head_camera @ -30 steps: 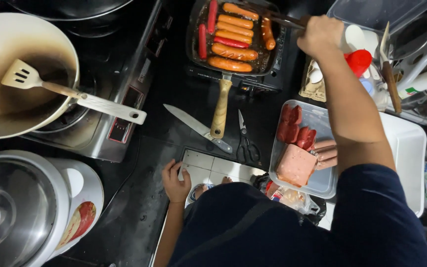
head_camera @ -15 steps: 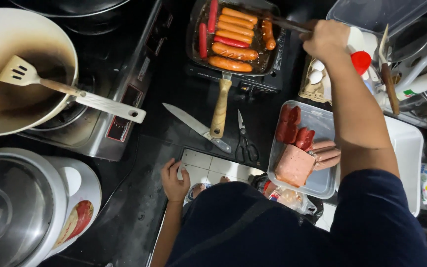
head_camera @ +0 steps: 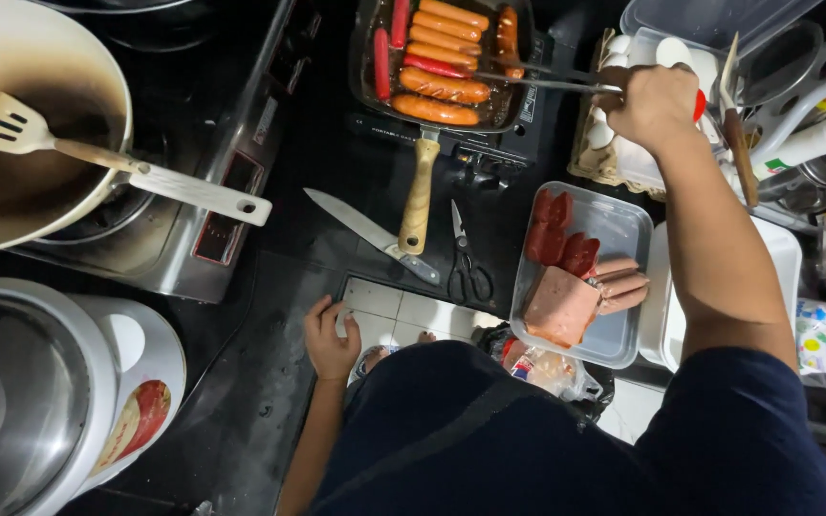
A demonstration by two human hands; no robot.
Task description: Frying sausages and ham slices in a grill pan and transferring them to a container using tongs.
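Right hand (head_camera: 657,105) at upper right is gripping tongs (head_camera: 547,81) reaching into the pan (head_camera: 437,57) of sausages (head_camera: 442,86) at top center, left hand (head_camera: 330,339) is resting open on the counter edge, so probably best pinching each sausage mid-length.

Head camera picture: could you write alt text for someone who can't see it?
Seen from above, a person's right hand holds metal tongs over sausages browning in a rectangular grill pan, while the left hand rests on the dark counter's edge. Nearby lie a knife, scissors and a tray of raw meats; a spatula sits in a pale pan at left.
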